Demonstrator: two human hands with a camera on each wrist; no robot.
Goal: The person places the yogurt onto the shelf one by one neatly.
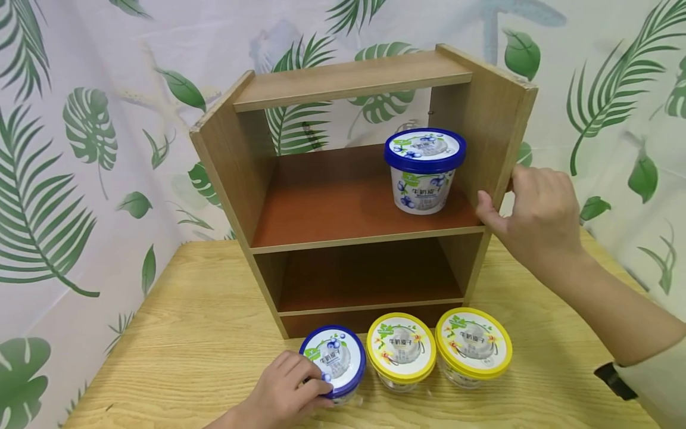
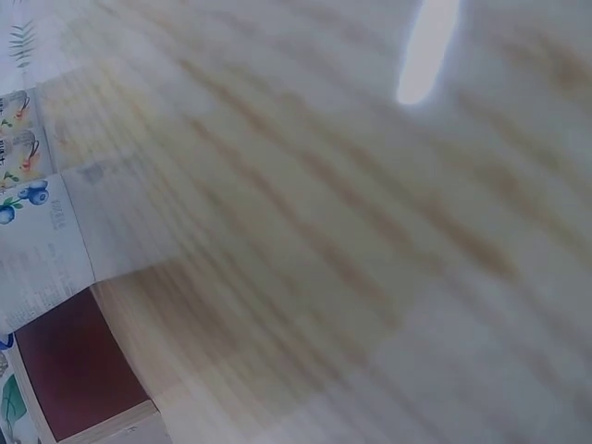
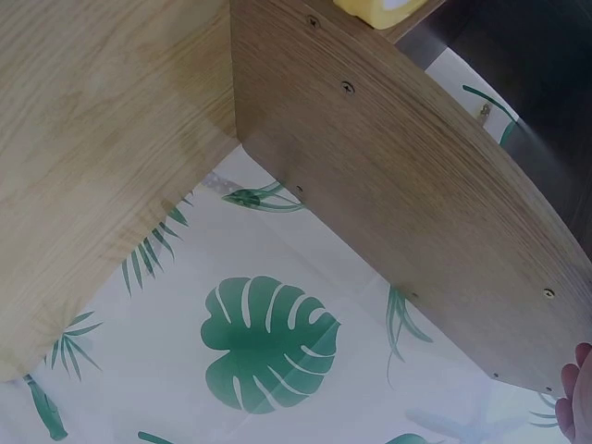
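Observation:
A small wooden shelf unit (image 1: 370, 238) stands on the table, its right side panel (image 3: 398, 176) filling part of the right wrist view. My right hand (image 1: 546, 217) grips that panel's edge, thumb at the front and fingers round the outer side. On the upper board, close to the right panel, sits a blue-lidded tub (image 1: 424, 173) printed with blueberries. My left hand (image 1: 286, 384) holds a second blue-lidded tub (image 1: 333, 360) by its near left side, in front of the unit. Two yellow-lidded tubs (image 1: 402, 348) stand in a row to its right.
The wood-grain table (image 1: 177, 333) extends to both sides of the unit. Behind it hangs a white cloth (image 1: 134, 119) with green leaf prints. The unit's lower compartment (image 1: 370, 274) has a dark red floor. Light glares off the tabletop (image 2: 324, 231) in the left wrist view.

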